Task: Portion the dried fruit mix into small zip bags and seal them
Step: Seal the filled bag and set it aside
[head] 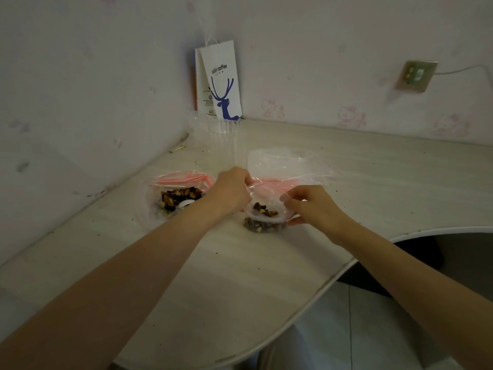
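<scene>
Head: zip bag (265, 225) near table edge (353, 262)

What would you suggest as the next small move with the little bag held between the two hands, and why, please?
Probably bring the bag's two lips together and pinch along the zip to seal it. The small bag already holds fruit mix, its mouth gapes open, and the left hand and right hand each pinch its top edge.
</scene>
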